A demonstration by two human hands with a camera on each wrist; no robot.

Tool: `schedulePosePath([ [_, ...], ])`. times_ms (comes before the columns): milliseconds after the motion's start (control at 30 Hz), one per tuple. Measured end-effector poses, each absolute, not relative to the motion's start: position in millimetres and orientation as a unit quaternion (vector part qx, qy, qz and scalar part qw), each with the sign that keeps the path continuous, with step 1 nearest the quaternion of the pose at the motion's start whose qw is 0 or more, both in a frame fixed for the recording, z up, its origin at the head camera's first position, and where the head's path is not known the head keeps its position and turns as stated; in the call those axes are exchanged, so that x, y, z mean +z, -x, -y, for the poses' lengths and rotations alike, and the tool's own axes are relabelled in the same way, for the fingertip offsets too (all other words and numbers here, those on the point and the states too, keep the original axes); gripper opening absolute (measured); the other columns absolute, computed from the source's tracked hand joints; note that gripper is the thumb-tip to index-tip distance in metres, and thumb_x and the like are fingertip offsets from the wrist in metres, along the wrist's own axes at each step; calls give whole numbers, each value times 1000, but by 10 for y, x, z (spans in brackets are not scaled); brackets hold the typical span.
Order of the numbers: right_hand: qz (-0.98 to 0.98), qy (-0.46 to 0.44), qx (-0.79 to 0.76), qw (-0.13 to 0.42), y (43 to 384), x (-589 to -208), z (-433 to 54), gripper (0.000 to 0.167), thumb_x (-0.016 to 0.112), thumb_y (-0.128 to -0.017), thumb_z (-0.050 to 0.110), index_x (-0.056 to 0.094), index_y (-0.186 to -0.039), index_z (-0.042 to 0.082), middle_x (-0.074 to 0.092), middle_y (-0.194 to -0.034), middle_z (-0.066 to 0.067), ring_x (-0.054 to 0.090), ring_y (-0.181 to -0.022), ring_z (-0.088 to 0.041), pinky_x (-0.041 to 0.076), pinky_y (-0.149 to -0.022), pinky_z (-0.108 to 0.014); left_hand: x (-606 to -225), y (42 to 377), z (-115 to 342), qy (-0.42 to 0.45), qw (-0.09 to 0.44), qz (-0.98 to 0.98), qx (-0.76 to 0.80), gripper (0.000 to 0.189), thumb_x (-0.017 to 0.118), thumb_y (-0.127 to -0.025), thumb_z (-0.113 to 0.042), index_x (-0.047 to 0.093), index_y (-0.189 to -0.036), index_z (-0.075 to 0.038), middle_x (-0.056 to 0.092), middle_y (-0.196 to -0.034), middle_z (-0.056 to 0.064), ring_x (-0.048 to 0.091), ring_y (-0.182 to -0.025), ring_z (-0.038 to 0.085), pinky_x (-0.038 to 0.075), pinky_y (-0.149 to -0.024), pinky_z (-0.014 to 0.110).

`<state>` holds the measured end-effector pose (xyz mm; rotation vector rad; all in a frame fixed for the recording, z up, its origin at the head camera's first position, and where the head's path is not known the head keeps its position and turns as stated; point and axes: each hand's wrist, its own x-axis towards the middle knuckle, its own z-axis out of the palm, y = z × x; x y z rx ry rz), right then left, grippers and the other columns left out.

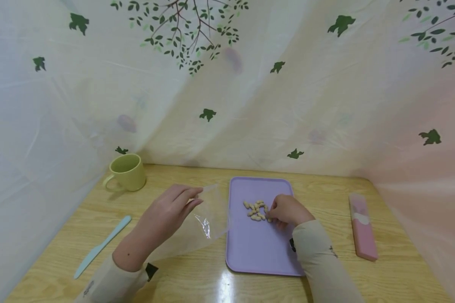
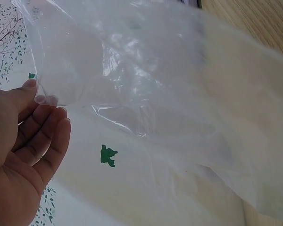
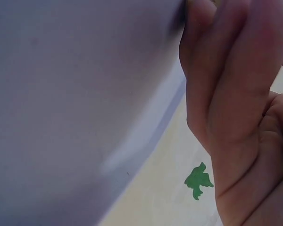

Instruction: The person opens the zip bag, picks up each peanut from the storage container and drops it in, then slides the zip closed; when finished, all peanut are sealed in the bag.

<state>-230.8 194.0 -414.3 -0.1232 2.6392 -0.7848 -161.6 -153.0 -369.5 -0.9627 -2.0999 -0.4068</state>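
Note:
Between thumb and fingers, my left hand pinches the edge of a clear plastic bag. The bag spreads wide across the left wrist view, and I see nothing inside it. A lilac tray bears a small heap of peanuts in their shells. Over the heap's right side, my right hand reaches down with bent fingers, its fingertips at a peanut. Whether they grip it is hidden. In the right wrist view the fingers are bent close above the tray, their tips cut off by the frame.
A yellow-green mug stands at the back left. A pale blue plastic knife lies left of my left arm. Right of the tray is a long pink case with a translucent end. A printed curtain hangs behind the table.

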Motion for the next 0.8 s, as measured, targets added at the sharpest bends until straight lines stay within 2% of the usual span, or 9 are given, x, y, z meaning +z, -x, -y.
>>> schedulePosePath([
  [433, -935, 47, -287, 201, 2306, -4120, -1924, 18, 77, -96, 14, 72, -81, 4, 70, -67, -6, 67, -56, -15, 54, -53, -26, -3694, 1614, 1530, 377, 390, 825, -155, 31, 60, -111, -28, 75, -119, -2, 75, -102, 7, 74, -92, 20, 66, -79, 32],
  [800, -929, 52, -320, 179, 2242, -3958, -1919, 16, 73, -98, 12, 70, -85, 4, 70, -73, -7, 69, -63, -18, 62, -62, -31, -3693, 1608, 1532, 376, 392, 825, -154, 31, 60, -111, -28, 75, -118, -2, 75, -103, 7, 74, -92, 21, 66, -79, 33],
])
